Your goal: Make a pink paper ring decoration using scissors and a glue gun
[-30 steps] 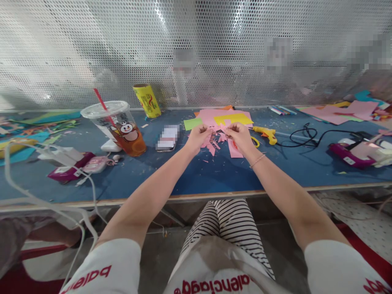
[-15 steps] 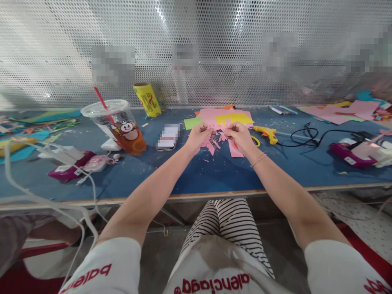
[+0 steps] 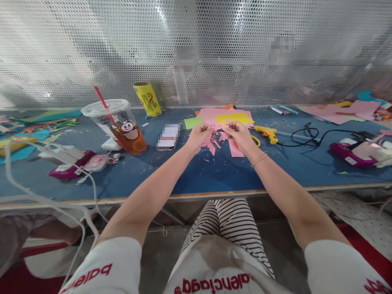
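Yellow plastic glue gun [image 3: 269,134]: one
Clear plastic drink cup [image 3: 130,136]: one
Purple plastic power strips [image 3: 69,171] [image 3: 352,157]: two
Yellow cylindrical container [image 3: 148,100]: one

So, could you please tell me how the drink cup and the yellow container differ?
The drink cup is see-through, while the yellow container is opaque. The cup has a red straw; the container shows none. The cup stands nearer the camera, the container by the mesh panel. Both are on the blue table.

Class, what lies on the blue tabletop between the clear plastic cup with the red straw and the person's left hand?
In the head view, a flat rectangular phone lies between the cup and the left hand.
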### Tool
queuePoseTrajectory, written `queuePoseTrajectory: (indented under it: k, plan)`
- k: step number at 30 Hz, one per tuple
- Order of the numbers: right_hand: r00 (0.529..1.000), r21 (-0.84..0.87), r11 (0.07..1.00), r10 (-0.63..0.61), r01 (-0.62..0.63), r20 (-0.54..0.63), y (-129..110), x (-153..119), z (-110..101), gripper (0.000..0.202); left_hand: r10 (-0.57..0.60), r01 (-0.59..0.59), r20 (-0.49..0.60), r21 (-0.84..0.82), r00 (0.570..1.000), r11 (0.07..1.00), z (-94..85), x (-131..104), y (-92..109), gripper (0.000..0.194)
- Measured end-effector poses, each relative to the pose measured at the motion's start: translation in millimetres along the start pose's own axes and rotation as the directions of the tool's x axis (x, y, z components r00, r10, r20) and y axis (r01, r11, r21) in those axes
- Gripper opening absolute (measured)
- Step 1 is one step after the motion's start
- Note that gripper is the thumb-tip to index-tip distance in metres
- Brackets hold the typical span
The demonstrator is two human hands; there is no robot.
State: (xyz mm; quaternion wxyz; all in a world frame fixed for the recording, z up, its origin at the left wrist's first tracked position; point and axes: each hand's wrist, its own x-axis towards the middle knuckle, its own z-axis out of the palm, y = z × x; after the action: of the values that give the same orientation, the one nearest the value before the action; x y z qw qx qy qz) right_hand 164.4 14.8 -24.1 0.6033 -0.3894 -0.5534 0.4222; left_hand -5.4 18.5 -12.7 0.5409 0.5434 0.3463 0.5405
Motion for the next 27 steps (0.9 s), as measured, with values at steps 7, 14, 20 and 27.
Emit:
queuePoseTrajectory:
  k: [7, 14, 20, 27]
  plan:
    - [0.999, -0.077, 0.996, -0.043, 0.043, 0.002, -0.5, 0.3, -1.3, 0.021, -0.001, 0.001, -0.004, 0.010, 1.000, 1.000, -1.2, 1.2, -0.7, 0.016]
    - [0.997, -0.107, 0.991, -0.078, 0.079, 0.017, -3.0, -1.4, -0.8, 0.020, 0.001, -0.001, 0.016, 0.038, 1.000, 0.999, -2.8, 1.5, -0.8, 0.016]
    - [0.996, -0.138, 0.987, -0.084, 0.084, 0.006, -4.5, -1.9, -0.4, 0.022, 0.017, -0.017, 0.028, 0.006, 0.999, 1.000, -2.1, 1.1, -0.5, 0.019]
    - [0.995, -0.140, 0.986, -0.096, 0.092, -0.022, -3.0, -0.9, 0.1, 0.021, 0.015, -0.015, 0.058, 0.001, 0.998, 1.000, -2.3, 1.4, -0.6, 0.019]
